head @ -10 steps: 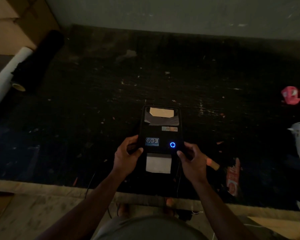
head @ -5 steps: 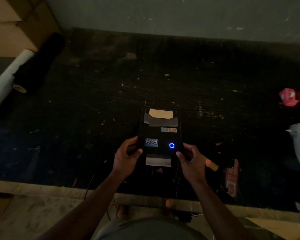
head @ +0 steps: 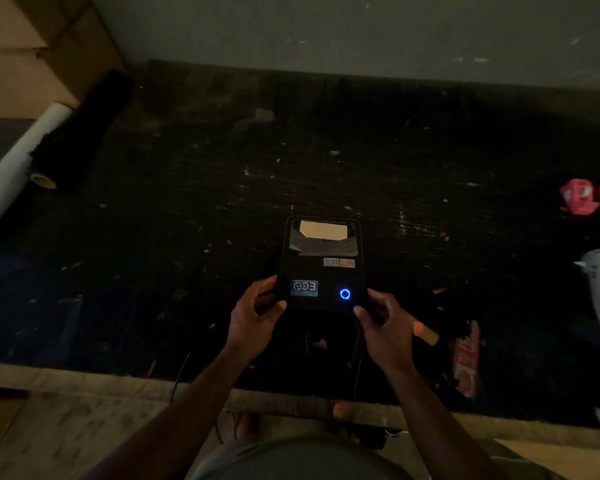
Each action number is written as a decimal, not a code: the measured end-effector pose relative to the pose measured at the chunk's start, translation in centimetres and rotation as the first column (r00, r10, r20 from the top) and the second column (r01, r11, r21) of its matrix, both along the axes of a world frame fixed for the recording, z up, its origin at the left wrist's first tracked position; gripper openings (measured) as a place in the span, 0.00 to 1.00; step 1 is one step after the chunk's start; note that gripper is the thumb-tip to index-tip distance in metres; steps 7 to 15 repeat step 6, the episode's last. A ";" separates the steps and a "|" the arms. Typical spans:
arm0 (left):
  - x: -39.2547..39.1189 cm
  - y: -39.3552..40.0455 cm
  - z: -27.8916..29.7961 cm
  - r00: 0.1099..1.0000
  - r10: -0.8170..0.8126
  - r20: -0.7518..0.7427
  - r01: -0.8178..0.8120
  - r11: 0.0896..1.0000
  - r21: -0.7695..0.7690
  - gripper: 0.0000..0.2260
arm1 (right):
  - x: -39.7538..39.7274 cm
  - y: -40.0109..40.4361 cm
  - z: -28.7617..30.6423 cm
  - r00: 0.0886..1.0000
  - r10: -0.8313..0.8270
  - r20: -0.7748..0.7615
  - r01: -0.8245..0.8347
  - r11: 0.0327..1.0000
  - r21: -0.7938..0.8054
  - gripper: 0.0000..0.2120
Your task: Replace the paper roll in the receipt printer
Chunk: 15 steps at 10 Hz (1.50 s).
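Gripping receipt printer (head: 323, 268) with left hand (head: 255, 318) and right hand (head: 385, 323); paper strip we saw out front is gone.

Very dim, grainy wide-angle shot w/ curved edges; blue ring light (head: 344, 294) glowing, maybe slight blur.

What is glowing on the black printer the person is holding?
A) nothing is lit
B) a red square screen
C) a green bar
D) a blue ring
D: a blue ring glows on the receipt printer, near its front right corner, just above the right hand.
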State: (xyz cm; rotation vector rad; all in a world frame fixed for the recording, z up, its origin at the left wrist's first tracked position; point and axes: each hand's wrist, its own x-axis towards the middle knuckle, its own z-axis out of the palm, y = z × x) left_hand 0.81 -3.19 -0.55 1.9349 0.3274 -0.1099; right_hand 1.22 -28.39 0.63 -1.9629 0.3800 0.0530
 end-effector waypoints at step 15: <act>-1.4 1.1 0.0 0.999 0.001 -0.044 0.001 0.999 0.039 0.14 | -1.1 -2.1 -1.4 1.000 -0.010 -0.002 0.010 1.000 0.004 0.12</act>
